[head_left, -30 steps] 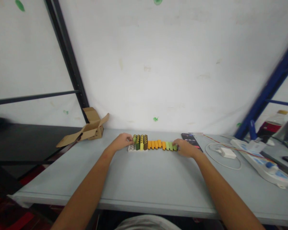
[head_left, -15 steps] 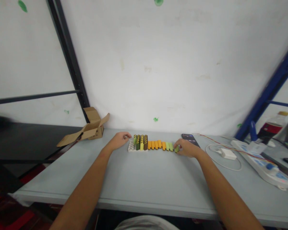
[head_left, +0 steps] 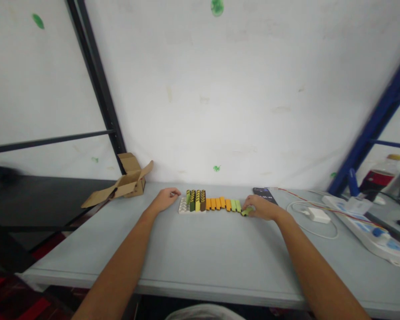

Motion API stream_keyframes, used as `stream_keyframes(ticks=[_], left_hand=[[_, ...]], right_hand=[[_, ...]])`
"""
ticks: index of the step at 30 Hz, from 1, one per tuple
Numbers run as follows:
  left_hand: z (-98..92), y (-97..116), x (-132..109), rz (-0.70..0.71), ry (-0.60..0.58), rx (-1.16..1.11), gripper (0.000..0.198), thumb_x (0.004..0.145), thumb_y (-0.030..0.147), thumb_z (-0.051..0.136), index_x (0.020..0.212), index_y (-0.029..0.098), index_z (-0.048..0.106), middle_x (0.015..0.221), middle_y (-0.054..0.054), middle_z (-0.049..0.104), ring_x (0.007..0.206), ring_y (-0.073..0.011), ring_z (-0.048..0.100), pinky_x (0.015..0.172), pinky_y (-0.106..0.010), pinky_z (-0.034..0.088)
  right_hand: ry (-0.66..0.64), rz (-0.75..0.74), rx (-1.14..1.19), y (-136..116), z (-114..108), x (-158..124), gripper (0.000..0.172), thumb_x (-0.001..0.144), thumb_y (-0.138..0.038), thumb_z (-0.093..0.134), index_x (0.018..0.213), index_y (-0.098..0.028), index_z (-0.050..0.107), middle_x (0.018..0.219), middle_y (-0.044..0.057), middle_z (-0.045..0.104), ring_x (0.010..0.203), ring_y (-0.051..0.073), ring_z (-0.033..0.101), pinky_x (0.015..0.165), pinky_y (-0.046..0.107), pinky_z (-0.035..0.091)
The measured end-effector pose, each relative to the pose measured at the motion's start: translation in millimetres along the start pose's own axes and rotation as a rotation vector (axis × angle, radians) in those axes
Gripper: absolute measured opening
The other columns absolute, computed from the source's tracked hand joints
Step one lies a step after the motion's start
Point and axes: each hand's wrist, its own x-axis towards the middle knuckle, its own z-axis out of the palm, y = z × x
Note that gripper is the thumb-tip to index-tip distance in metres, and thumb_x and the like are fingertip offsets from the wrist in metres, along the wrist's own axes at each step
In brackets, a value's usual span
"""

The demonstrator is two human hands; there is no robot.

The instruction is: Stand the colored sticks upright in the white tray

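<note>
A white dimpled tray [head_left: 183, 208] sits near the back of the table, with several upright strips or rows of pieces [head_left: 198, 201] in dark green, yellow and brown with black-and-yellow tops. From its right side runs a row of orange pieces [head_left: 218, 203], then light green pieces [head_left: 235, 205]. My right hand [head_left: 259, 207] pinches a green piece [head_left: 246, 211] at the row's right end, slightly tilted. Just left of the tray, my left hand [head_left: 165, 200] rests with loosely bent fingers and a small gap at the thumb; nothing shows in it.
Behind my right hand lies a phone [head_left: 265, 194] with a lit timer. On the right are a white charger [head_left: 316, 215] with its cable and a power strip [head_left: 370, 235]. An opened cardboard box [head_left: 133, 184] stands at the back left. A white wall [head_left: 200, 111] rises behind the table.
The green piece in my right hand has shifted slightly left toward the light green pieces and now lies more slanted. My left hand stays beside the tray. The view has tilted a little.
</note>
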Motion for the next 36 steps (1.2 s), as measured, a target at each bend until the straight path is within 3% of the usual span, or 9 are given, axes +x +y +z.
stream_keyframes(ticks=[5, 11, 16, 20, 23, 26, 28, 32, 36], left_hand=[[0.1, -3, 0, 0.007, 0.001, -0.034, 0.025, 0.074, 0.031, 0.053, 0.082, 0.019, 0.074, 0.084, -0.004, 0.077, 0.078, -0.0205, 0.068, 0.081, -0.032, 0.054], [3.6, -9, 2, 0.003, -0.005, -0.042, 0.028, 0.076, 0.036, 0.052, 0.083, 0.018, 0.074, 0.085, -0.006, 0.077, 0.078, -0.0219, 0.069, 0.081, -0.034, 0.054], [4.5, -11, 3, 0.001, -0.025, -0.017, 0.032, 0.078, 0.041, 0.052, 0.084, 0.019, 0.074, 0.087, -0.006, 0.077, 0.079, -0.0228, 0.069, 0.081, -0.035, 0.053], [3.3, -9, 3, -0.003, -0.04, -0.019, 0.033, 0.078, 0.042, 0.051, 0.084, 0.018, 0.073, 0.088, -0.006, 0.077, 0.079, -0.023, 0.068, 0.08, -0.035, 0.053], [3.0, -8, 2, -0.014, -0.048, -0.03, 0.032, 0.078, 0.042, 0.053, 0.085, 0.018, 0.074, 0.089, -0.006, 0.077, 0.079, -0.0231, 0.068, 0.081, -0.035, 0.053], [3.1, -8, 2, -0.019, -0.046, -0.032, 0.033, 0.077, 0.042, 0.053, 0.085, 0.018, 0.074, 0.089, -0.006, 0.077, 0.079, -0.0231, 0.068, 0.082, -0.035, 0.053], [3.2, -8, 2, -0.019, -0.054, -0.041, 0.034, 0.077, 0.043, 0.053, 0.085, 0.018, 0.074, 0.089, -0.006, 0.077, 0.079, -0.0229, 0.068, 0.081, -0.035, 0.053], [3.4, -6, 2, -0.016, -0.069, -0.04, 0.034, 0.076, 0.044, 0.053, 0.085, 0.019, 0.074, 0.087, -0.005, 0.077, 0.077, -0.022, 0.067, 0.079, -0.033, 0.053], [3.5, -5, 2, -0.005, -0.063, -0.02, 0.033, 0.076, 0.042, 0.053, 0.084, 0.019, 0.074, 0.087, -0.005, 0.077, 0.076, -0.0216, 0.067, 0.076, -0.033, 0.052]], right_hand=[[0.093, 0.043, 0.134, 1, -7, -8, 0.028, 0.085, -0.03, 0.056, 0.104, -0.015, 0.07, 0.11, 0.015, 0.068, 0.103, 0.027, 0.06, 0.095, 0.04, 0.044], [0.354, 0.085, 0.498, -12, -2, 3, 0.029, 0.095, -0.042, 0.041, 0.091, -0.018, 0.057, 0.085, 0.006, 0.064, 0.079, 0.018, 0.06, 0.07, 0.031, 0.047], [0.534, 0.058, 0.81, -38, 5, 20, 0.027, 0.087, -0.042, 0.052, 0.085, -0.016, 0.062, 0.066, -0.002, 0.049, 0.059, 0.012, 0.043, 0.055, 0.026, 0.033], [0.65, 0.019, 0.955, -49, 3, 22, 0.027, 0.084, -0.041, 0.058, 0.086, -0.015, 0.067, 0.068, 0.0, 0.052, 0.06, 0.012, 0.044, 0.056, 0.026, 0.033], [0.651, -0.012, 0.986, -53, 3, 21, 0.034, 0.086, -0.049, 0.056, 0.079, -0.017, 0.063, 0.074, 0.003, 0.058, 0.068, 0.014, 0.051, 0.059, 0.027, 0.04], [0.592, -0.03, 1.084, -57, 6, 22, 0.037, 0.085, -0.055, 0.057, 0.092, -0.019, 0.06, 0.083, 0.005, 0.062, 0.069, 0.015, 0.054, 0.057, 0.026, 0.042], [0.589, -0.032, 1.113, -59, 7, 23, 0.036, 0.083, -0.052, 0.061, 0.096, -0.019, 0.059, 0.071, -0.001, 0.056, 0.058, 0.011, 0.047, 0.05, 0.023, 0.035], [0.614, 0.049, 1.161, -61, 7, 23, 0.037, 0.082, -0.052, 0.056, 0.069, -0.019, 0.05, 0.054, -0.007, 0.033, 0.046, 0.007, 0.028, 0.044, 0.022, 0.019], [0.666, 0.173, 1.034, -64, 5, 20, 0.046, 0.083, -0.058, 0.05, 0.057, -0.021, 0.04, 0.048, -0.007, 0.027, 0.042, 0.008, 0.023, 0.041, 0.024, 0.015]])
